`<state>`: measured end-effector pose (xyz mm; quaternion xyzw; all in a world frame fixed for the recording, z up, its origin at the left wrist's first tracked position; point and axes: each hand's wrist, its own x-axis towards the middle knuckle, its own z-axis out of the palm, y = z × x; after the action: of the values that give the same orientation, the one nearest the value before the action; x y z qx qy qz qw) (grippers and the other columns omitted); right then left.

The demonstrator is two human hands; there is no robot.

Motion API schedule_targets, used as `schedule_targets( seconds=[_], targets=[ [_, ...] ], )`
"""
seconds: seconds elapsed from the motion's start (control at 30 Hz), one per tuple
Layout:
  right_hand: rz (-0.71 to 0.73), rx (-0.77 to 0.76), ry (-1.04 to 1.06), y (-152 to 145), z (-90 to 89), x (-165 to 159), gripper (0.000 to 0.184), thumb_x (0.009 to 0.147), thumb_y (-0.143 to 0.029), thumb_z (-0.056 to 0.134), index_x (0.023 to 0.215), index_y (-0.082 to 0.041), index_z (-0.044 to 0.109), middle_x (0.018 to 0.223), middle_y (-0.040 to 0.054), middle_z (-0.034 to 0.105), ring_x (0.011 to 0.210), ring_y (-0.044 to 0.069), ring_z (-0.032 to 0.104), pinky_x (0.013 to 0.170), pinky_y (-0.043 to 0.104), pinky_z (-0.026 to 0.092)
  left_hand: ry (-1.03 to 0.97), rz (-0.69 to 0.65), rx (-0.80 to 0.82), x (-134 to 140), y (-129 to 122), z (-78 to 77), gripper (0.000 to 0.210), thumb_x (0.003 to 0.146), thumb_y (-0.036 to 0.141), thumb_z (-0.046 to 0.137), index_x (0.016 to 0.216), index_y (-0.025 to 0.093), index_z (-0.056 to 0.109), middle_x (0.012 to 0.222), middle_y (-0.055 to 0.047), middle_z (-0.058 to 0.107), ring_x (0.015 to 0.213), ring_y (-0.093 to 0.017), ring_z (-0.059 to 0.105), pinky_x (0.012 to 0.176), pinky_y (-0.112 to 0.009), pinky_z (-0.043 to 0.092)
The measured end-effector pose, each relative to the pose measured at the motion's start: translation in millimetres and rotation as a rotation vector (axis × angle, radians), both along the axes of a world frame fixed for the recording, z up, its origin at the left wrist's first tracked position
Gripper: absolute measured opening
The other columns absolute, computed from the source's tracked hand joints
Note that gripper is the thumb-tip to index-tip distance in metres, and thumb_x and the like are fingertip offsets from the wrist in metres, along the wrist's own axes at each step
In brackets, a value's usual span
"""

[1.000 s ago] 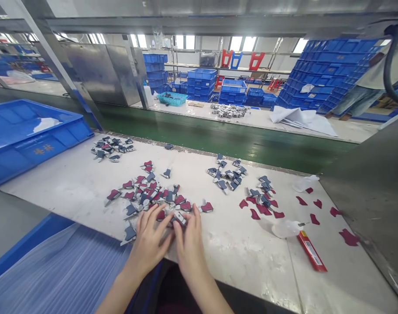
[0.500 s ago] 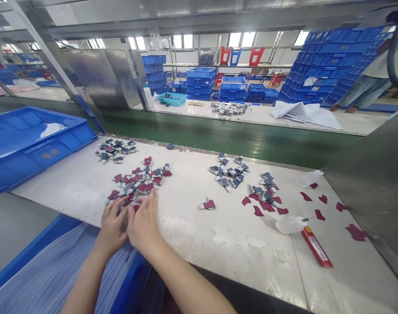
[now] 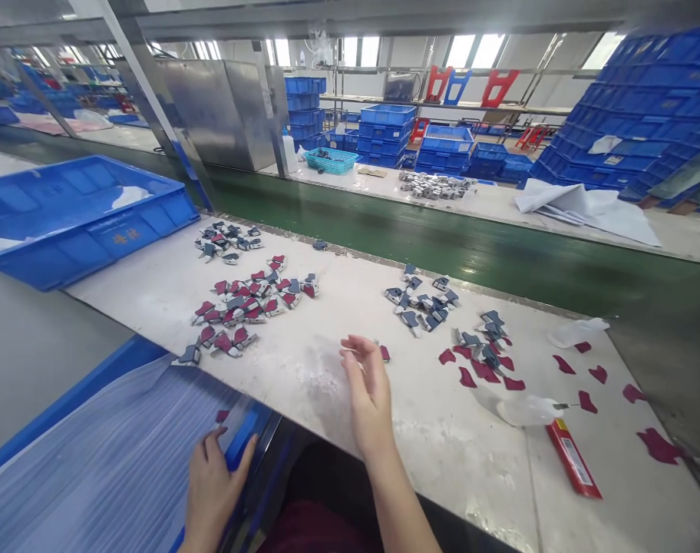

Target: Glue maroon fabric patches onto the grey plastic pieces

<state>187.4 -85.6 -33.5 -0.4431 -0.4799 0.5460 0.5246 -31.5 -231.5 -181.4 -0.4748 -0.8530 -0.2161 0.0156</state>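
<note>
My left hand [image 3: 215,480] is low over the blue bin with a pale, ribbed sheet [image 3: 113,438] in it. Its thumb and fingers are spread, and a small dark-red piece [image 3: 222,415] shows just beyond the fingertips. Above the white table [image 3: 304,384], my right hand [image 3: 370,392] is open with loosely bent fingers and nothing visible in them. Just behind it, partly covered, lies a single part with a dark-red top [image 3: 385,353]. A heap of small grey-and-white parts, many topped in dark red [image 3: 252,296], spreads left of my right hand.
Grey-topped parts [image 3: 422,303] lie in the middle. To the right are loose dark-red pieces [image 3: 514,384], a needle-tipped bottle [image 3: 526,411], another bottle [image 3: 577,332] and a red box [image 3: 574,461]. A blue crate [image 3: 97,246] stands left; a metal post [image 3: 154,100] rises behind it.
Both hands have left the red-topped heap. My left hand has come down over the bin, and my right hand has moved right toward the single part. The view has shifted slightly.
</note>
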Motion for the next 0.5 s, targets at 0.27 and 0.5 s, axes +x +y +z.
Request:
schedule_targets(
  seconds=[0.27,0.5],
  targets=[
    [-0.376,0.184,-0.218,-23.3,3.4,81.2,0.027,0.089,-0.036,0.062,0.111,-0.021,0.061,0.111,0.0081,0.066,0.097,0.022,0.065,0.084,0.041,0.054,-0.033,-0.173,-0.268,-29.3,-0.4,-2.0,0.039,0.087,0.052,0.041,0.087,0.018,0.060,0.092,-0.015,0.069,0.085,-0.034,0.070,0.078,-0.045,0.053],
    [-1.064,0.394,-0.572,-42.4,1.9,166.2,0.030,0.085,-0.033,0.069,0.107,-0.013,0.070,0.107,0.0142,0.065,0.103,0.031,0.063,0.082,0.047,0.054,-0.021,-0.168,-0.460,-1.6,-6.9,-9.2,0.046,0.090,0.042,0.028,0.099,0.013,0.063,0.102,-0.019,0.072,0.085,-0.034,0.073,0.074,-0.042,0.054]
  ],
)
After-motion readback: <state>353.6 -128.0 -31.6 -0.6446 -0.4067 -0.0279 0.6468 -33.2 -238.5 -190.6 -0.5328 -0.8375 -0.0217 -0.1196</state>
